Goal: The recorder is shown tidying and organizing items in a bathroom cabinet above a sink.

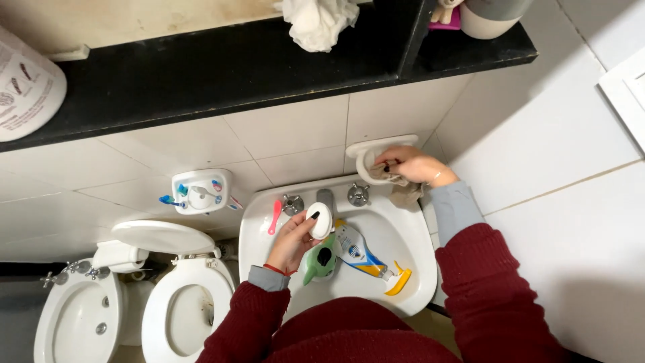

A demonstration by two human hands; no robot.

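Left grip: the left hand [293,240] is closed around a white bar of soap [320,220], fingers wrapped over its side, held above the basin just in front of the tap.
Right grip: the right hand [411,165] is clenched on a beige cloth [396,180], pressing it into the white wall soap dish [371,153] above the right corner of the sink.
Soap: clear of the dish, lifted over the sink [259,228], close to the green figure-shaped bottle [321,263].
Basin contents: a toothpaste tube [357,250] lies slanted beside the green bottle, with a yellow razor [399,279] at its lower end, all down in the bowl.
Rim: a pink toothbrush [275,216] lies on the left rim near the left tap handle [292,204].
Risk, soap: if wet, it looks likely to slip from a one-handed hold and drop onto the things in the bowl.
Risk, cloth: its tail hangs over the sink's edge; a hard wipe could drag it into the basin or strain the dish on the wall.
Risk, reach: both arms are spread wide, so a sleeve could brush the pink toothbrush off the rim toward the toilet [180,296].
Further out: a wall toothbrush holder [201,191], a bidet [77,316], a dark shelf [222,67] overhead.
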